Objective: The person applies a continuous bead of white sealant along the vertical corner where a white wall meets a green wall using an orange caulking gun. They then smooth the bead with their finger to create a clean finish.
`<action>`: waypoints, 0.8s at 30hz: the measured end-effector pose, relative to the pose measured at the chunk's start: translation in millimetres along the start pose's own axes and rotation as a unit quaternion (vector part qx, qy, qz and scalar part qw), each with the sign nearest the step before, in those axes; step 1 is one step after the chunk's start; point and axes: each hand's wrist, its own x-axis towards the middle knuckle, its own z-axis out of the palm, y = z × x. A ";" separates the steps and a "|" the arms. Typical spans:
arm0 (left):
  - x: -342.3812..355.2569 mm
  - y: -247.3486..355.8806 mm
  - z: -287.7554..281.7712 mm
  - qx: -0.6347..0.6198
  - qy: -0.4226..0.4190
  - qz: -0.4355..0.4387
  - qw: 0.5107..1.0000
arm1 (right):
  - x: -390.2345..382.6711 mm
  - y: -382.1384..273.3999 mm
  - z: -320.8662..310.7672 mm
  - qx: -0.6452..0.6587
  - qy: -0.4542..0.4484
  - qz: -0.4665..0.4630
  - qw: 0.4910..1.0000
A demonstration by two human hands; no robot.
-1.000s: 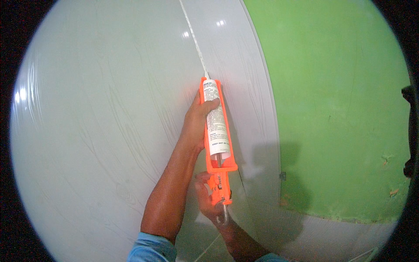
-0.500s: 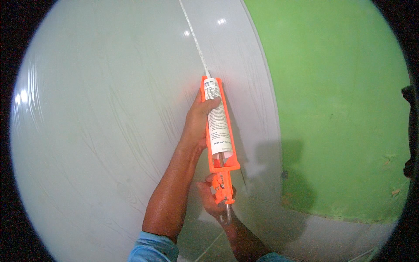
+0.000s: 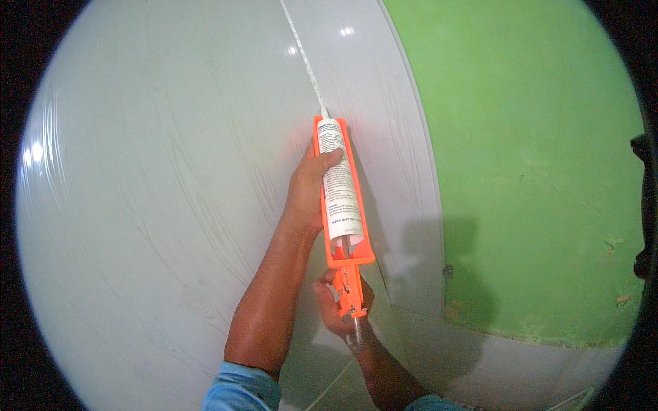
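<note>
An orange caulking gun (image 3: 363, 246) holds a white cartridge (image 3: 340, 192) with printed label. My left hand (image 3: 308, 178) is closed around the gun's body, thumb across the cartridge. My right hand (image 3: 332, 308) grips the trigger end below, near the metal plunger rod (image 3: 356, 329); some of its fingers are behind the handle. The nozzle (image 3: 324, 111) touches or nearly touches a white strip of sealant (image 3: 305, 61) on the seam between glossy pale panels (image 3: 157, 205), which have a faint wood-grain pattern.
A green painted surface (image 3: 521, 151) with chipped patches fills the right side beyond the panel edge (image 3: 428, 171). A small metal tab (image 3: 448, 272) sits on that edge. More pale surface (image 3: 534, 363) runs along the bottom right, under shadows.
The gun and both hands have moved slightly upward along the seam, so the nozzle sits higher. The rear end of the gun and my right hand have shifted a little to the right.
</note>
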 end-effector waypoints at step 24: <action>4.7 -6.0 -7.6 -0.037 0.002 0.001 0.999 | 8.0 -0.6 -3.5 -0.006 0.014 -0.046 0.999</action>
